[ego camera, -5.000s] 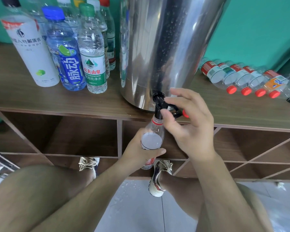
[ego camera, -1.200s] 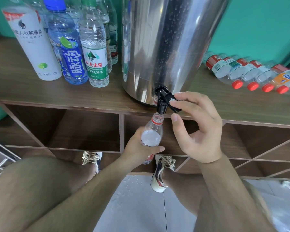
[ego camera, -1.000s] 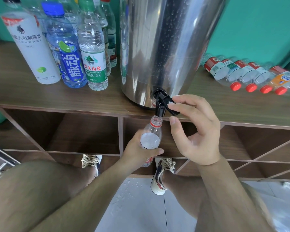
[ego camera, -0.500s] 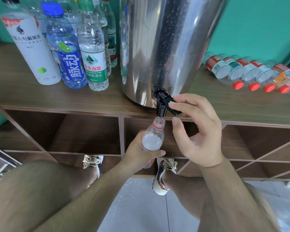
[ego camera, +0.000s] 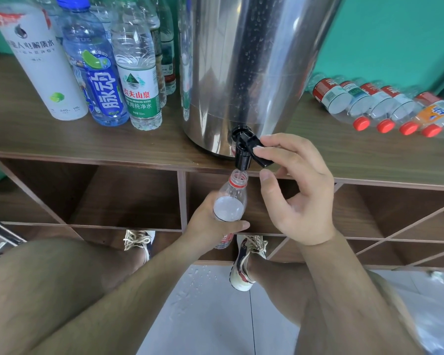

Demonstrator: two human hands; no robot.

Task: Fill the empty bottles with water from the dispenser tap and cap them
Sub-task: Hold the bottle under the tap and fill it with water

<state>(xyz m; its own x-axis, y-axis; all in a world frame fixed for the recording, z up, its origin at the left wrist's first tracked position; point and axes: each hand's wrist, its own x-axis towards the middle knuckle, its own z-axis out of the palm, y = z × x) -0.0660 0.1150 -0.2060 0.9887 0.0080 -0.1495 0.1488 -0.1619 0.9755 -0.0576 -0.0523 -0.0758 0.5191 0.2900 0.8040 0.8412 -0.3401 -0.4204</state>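
Glossy steel dispenser point(ego camera: 254, 60); matt wood shelf point(ego camera: 87, 144).

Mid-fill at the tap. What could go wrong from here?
Overflow: water in the bottle is already up at its shoulder, and the right hand holds the tap lever.
Spill: the left hand holds it freehand under the spout; slight drift would miss.
Slip: droplets on the floor near the shoes.

Bright, even light all over; tall white streaks of glare run down the steel dispenser point(ego camera: 254, 60); the cubbyholes point(ego camera: 128, 198) under the worktop point(ego camera: 139, 144) sit in soft shadow; wide-angle bending tips the bottles point(ego camera: 36, 60) at the left edge outward; centre crisp, corners slightly soft.
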